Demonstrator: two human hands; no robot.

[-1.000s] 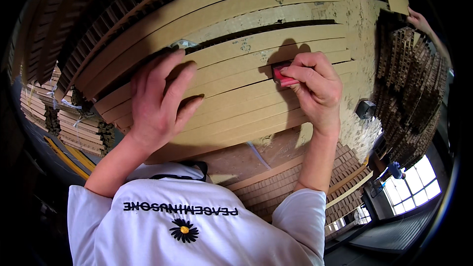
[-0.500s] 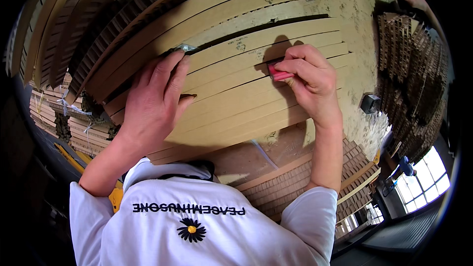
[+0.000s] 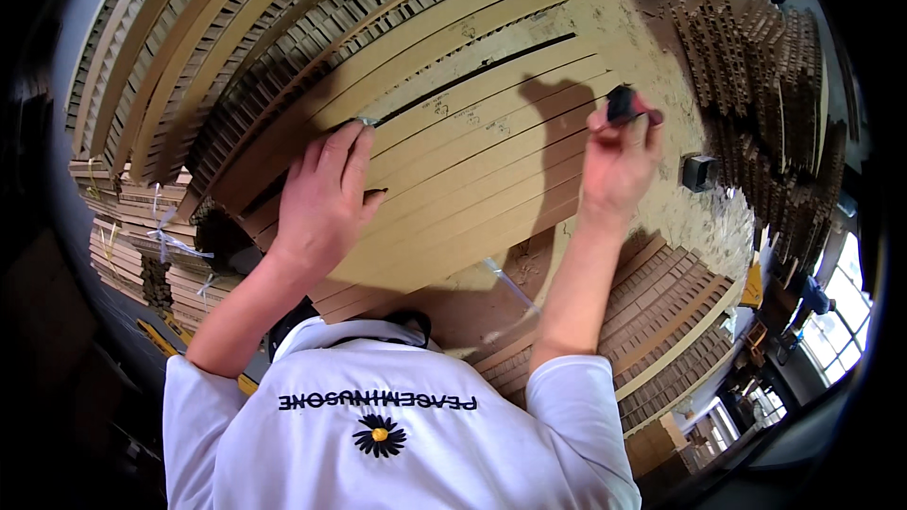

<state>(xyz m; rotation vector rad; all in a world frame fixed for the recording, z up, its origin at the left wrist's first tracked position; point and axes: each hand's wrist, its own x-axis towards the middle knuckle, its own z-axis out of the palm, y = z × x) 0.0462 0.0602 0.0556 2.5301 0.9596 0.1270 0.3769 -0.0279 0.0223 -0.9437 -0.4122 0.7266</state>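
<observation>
Long tan cardboard strips (image 3: 472,194) lie side by side in front of me, with small dark printed marks on some. My left hand (image 3: 326,189) rests on their left part, fingers stretched out and thumb apart. By its fingertips is a small shiny piece (image 3: 367,122), too small to name. My right hand (image 3: 619,161) is raised above the strips' right ends. Its fingers are closed round a small red and black tool (image 3: 624,106), slightly blurred, whose exact kind I cannot make out. A shadow of this hand and tool falls across the strips.
Stacked honeycomb cardboard (image 3: 236,33) curves along the far left. More brown stacks (image 3: 756,85) stand at the right, and another (image 3: 661,312) sits near my right arm. A small dark square box (image 3: 699,173) lies to the right of the strips. Tied bundles (image 3: 142,236) are at the left.
My right hand has lifted off the strips and moved right with the red and black tool, now turned to show its black part. My left hand stays on the cardboard. The whole view has shifted.
</observation>
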